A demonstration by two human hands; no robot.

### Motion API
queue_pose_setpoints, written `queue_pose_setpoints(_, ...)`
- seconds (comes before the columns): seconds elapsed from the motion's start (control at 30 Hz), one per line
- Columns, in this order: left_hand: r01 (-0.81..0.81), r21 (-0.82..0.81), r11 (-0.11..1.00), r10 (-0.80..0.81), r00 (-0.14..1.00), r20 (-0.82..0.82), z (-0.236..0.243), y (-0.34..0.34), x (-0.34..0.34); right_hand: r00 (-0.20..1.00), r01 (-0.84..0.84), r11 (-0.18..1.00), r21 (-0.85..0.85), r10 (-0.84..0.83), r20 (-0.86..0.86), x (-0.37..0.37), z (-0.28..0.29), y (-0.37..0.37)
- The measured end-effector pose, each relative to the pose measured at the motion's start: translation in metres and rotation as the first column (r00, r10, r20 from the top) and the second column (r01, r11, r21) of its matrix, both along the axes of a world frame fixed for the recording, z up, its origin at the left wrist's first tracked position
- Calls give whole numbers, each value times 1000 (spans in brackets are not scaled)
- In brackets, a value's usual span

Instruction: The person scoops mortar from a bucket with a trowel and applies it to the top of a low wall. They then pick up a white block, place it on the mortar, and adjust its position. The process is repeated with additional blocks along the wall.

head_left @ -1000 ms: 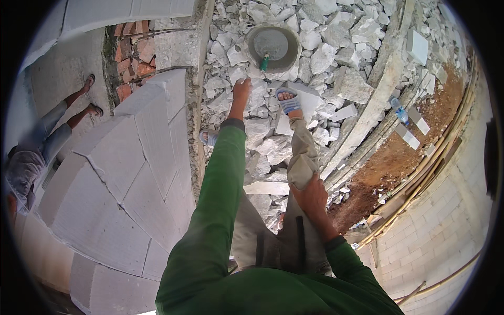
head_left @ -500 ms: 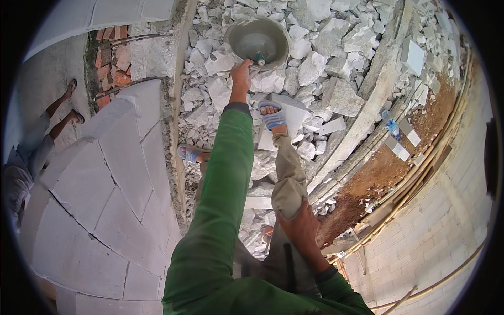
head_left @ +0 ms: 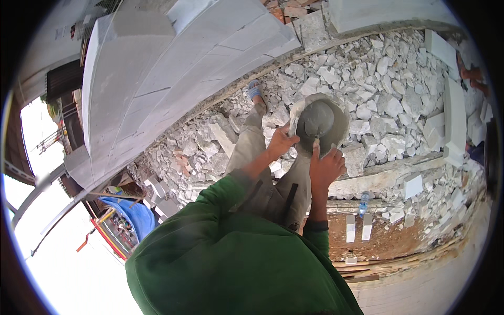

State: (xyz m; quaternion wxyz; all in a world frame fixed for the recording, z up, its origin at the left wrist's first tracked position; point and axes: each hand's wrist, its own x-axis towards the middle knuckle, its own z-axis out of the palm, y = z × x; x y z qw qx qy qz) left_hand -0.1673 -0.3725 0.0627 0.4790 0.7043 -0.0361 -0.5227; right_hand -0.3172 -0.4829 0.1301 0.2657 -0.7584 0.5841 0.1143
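My left hand (head_left: 281, 140) grips the left rim of a grey bucket (head_left: 338, 121) with its fingers curled. My right hand (head_left: 326, 165) is at the bucket's near rim, fingers bent onto it, its index finger raised toward a handle (head_left: 316, 140) inside. The bucket holds wet grey material (head_left: 318, 118) and is tilted toward me, above my trousered legs (head_left: 245, 152). My sandalled left foot (head_left: 254, 90) stands on broken white rubble at the upper middle.
A white block wall (head_left: 173, 79) rises at left. Rubble (head_left: 388, 105) surrounds me, with loose blocks (head_left: 454, 121) at right. A bottle (head_left: 363, 205) and two pale bricks (head_left: 350, 229) lie lower right near bamboo poles (head_left: 378, 268). Another person's feet (head_left: 475, 79) show at the right edge.
The bucket has come up from the rubble toward my body. My right hand has left my knee for the bucket's rim. The view has turned, shifting the wall and rubble.
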Motion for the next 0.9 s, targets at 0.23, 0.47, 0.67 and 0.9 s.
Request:
queue_pose_setpoints(0.23, -410, -74, 909, 415, 904, 102, 170, 92, -46, 751, -629, 740, 238, 657, -60, 30, 138, 24)
queue_pose_setpoints(0.47, -590, -128, 797, 603, 774, 192, 258, 136, -42, 635, -755, 580, 307, 762, 122, 96, 184, 35)
queue_pose_setpoints(0.67, -660, -299, 689, 724, 635, 269, 237, 187, -5, 826, -529, 490, 693, 485, 288, 168, 178, 70)
queue_pose_setpoints(0.9, -705, -397, 588, 802, 570, 176, 236, 293, 52, 330, -944, 324, 65, 929, 169, 190, 212, 146)
